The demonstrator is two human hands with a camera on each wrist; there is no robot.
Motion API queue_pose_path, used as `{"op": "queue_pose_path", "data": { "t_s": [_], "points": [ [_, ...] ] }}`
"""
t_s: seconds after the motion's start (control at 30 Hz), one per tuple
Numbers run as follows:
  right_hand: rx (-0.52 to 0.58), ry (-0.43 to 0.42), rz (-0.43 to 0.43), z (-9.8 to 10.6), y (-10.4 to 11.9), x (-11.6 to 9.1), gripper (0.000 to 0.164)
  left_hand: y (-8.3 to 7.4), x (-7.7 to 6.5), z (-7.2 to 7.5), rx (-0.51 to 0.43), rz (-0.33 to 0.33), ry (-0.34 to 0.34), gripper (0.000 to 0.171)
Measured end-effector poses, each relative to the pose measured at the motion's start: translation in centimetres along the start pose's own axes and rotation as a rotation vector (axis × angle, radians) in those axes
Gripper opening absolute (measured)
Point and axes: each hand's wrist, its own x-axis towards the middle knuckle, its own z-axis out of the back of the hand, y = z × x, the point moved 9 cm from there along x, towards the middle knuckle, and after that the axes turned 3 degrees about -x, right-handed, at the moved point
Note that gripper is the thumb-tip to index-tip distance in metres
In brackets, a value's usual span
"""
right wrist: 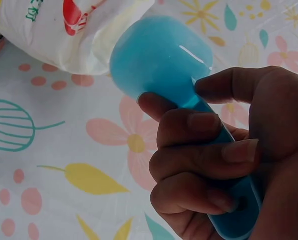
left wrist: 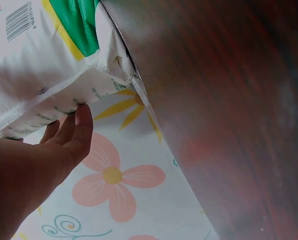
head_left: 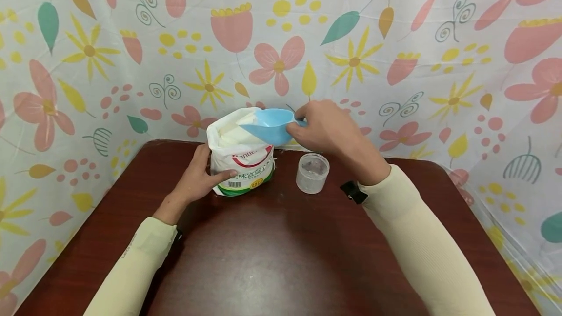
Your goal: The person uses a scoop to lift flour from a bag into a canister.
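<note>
A white bag of flour (head_left: 259, 172) with green and red print stands with its top wide apart, white powder (head_left: 237, 135) showing inside. My left hand (head_left: 197, 174) holds the bag by its left side, thumb across the front and fingers along the side. In the left wrist view, the fingertips (left wrist: 83, 112) touch the bag's wrapper (left wrist: 44, 70). My right hand (head_left: 322, 126) grips the handle of a light blue scoop (head_left: 272, 126). The scoop's front end reaches over the bag's mouth. In the right wrist view, several fingers wrap the scoop's handle (right wrist: 238, 220).
A clear plastic jar (head_left: 312, 173) without a lid stands on the dark brown table (head_left: 246, 257), right of the bag and below my right hand. Behind the table's back edge hangs a white curtain (head_left: 316, 23) with flower print.
</note>
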Motion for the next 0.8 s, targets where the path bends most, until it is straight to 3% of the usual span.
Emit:
{"op": "queue_pose_path", "data": {
  "t_s": [0.37, 0.6, 0.8],
  "points": [
    [0.036, -0.017, 0.042, -0.1, -1.0, -1.3, 0.029, -0.2, 0.0, 0.0, -0.009, -0.005, 0.000, 0.088],
    [0.020, -0.016, -0.001, -0.2, -2.2, -2.3, 0.022, -0.4, -0.4, 0.1, -0.004, 0.010, -0.006, 0.092],
    [0.025, -0.002, -0.015, -0.2, -3.2, -3.3, 0.024, -2.6, -0.4, 0.1, -0.036, -0.019, -0.003, 0.088]
  ]
}}
